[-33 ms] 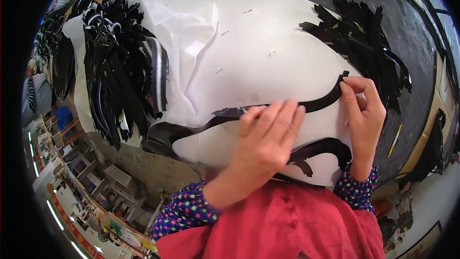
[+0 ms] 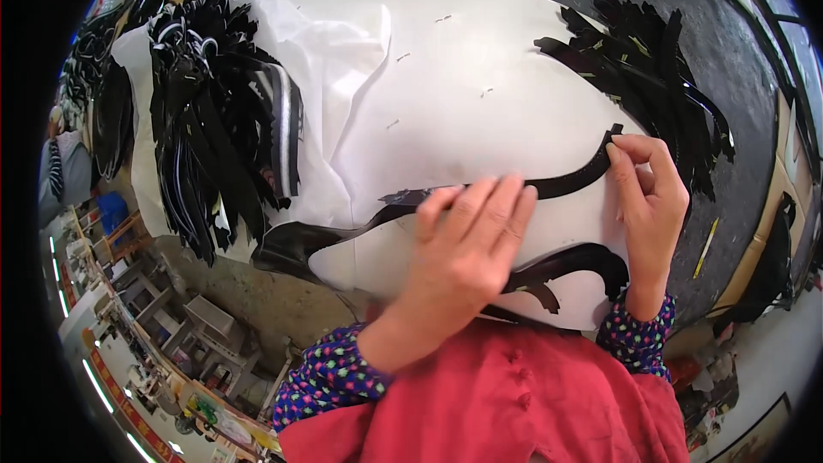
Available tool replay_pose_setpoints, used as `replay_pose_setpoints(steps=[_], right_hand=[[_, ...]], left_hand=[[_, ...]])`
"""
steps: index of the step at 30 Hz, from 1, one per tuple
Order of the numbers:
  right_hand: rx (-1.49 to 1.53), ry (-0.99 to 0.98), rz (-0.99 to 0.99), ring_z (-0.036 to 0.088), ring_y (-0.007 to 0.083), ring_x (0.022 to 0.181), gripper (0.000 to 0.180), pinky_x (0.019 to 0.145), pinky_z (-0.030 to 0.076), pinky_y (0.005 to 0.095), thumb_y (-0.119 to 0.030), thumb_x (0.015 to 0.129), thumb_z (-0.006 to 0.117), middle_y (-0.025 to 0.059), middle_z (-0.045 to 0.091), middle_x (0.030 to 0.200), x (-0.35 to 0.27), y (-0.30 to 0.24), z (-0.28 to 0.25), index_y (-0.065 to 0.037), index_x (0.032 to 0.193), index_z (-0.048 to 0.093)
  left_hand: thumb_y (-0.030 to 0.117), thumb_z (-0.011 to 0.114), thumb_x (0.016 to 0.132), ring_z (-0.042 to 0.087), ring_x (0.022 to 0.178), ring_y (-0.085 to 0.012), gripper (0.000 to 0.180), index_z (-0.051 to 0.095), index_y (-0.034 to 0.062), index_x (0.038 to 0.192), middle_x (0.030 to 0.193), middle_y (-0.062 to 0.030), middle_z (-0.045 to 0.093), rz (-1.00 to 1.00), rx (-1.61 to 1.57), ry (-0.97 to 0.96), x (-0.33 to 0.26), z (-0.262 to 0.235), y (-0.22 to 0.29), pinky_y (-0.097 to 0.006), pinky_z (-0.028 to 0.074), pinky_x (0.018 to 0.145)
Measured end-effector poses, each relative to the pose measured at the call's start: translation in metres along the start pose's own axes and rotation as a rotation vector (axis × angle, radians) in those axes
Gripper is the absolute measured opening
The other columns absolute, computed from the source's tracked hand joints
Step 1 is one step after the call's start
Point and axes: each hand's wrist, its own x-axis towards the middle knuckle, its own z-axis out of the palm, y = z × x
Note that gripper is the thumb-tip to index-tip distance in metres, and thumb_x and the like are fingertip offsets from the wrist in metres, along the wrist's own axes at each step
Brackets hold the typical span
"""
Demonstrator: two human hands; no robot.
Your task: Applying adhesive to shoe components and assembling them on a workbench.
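Observation:
A long curved black strip (image 2: 567, 187), of leather or a similar sheet material, lies across a white board (image 2: 480, 133). My left hand (image 2: 470, 244) rests flat over its middle, fingers stretched out and covering part of it. Between thumb and forefinger, my right hand (image 2: 649, 184) pinches the strip's upturned right end. Left of my left hand, the dark material broadens into a wide shiny piece (image 2: 287, 250) at the board's near edge. Another curved black piece (image 2: 591, 261) lies between my two wrists, close to the red apron.
A thick bundle of black strips (image 2: 201, 129), some white-edged, lies at the left beside a crumpled white sheet (image 2: 343, 64). More black pieces (image 2: 656, 77) are heaped at the far right. On the dark table (image 2: 729, 60) lies a thin yellow stick (image 2: 705, 249). Shelving (image 2: 214, 326) stands lower left.
My left hand has slid slightly to the left along the black strip. My right hand keeps its pinch on the end, almost unmoved.

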Motion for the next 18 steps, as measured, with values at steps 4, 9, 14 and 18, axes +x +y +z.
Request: replay_pose_setpoints(steps=[4,9,14,18], right_hand=[[-0.227,0.113,-0.335,0.063,0.0191,0.074,0.018,0.068,0.053,0.0282,0.006,0.084,0.073,0.0072,0.066,0.088,-0.004,0.007,0.005,0.0,0.101,0.07],[-0.354,0.016,-0.699,0.065,0.0277,0.092,0.029,0.077,0.056,0.0365,0.009,0.07,0.068,0.0108,0.065,0.098,0.006,-0.003,0.003,-0.002,0.097,0.07],[-0.49,-0.1,-0.745,0.067,0.0308,0.097,0.028,0.08,0.057,0.0385,0.011,0.075,0.066,0.0135,0.068,0.105,-0.002,-0.013,0.001,0.0,0.1,0.07],[-0.632,-0.174,-0.692,0.066,0.0301,0.1,0.035,0.077,0.06,0.0392,0.003,0.077,0.067,0.0123,0.065,0.112,-0.011,-0.024,0.002,-0.006,0.111,0.067]], left_hand=[[0.008,0.067,0.083,0.062,0.108,-0.0213,0.035,0.074,0.0056,0.117,0.123,-0.0058,0.067,0.015,0.037,0.068,-0.01,0.0,-0.01,-0.036,0.044,0.094],[0.008,0.065,0.083,0.063,0.112,-0.022,0.036,0.074,0.0045,0.118,0.122,-0.007,0.068,0.066,0.037,0.086,-0.014,-0.002,-0.017,-0.039,0.045,0.101],[0.009,0.061,0.084,0.061,0.118,-0.0227,0.04,0.07,0.0043,0.123,0.129,-0.0088,0.065,0.135,0.138,-0.032,-0.02,-0.011,-0.02,-0.04,0.044,0.105],[0.009,0.06,0.085,0.06,0.121,-0.023,0.041,0.068,0.0038,0.125,0.133,-0.0085,0.063,0.114,0.114,-0.174,-0.028,-0.049,-0.024,-0.039,0.043,0.107]])
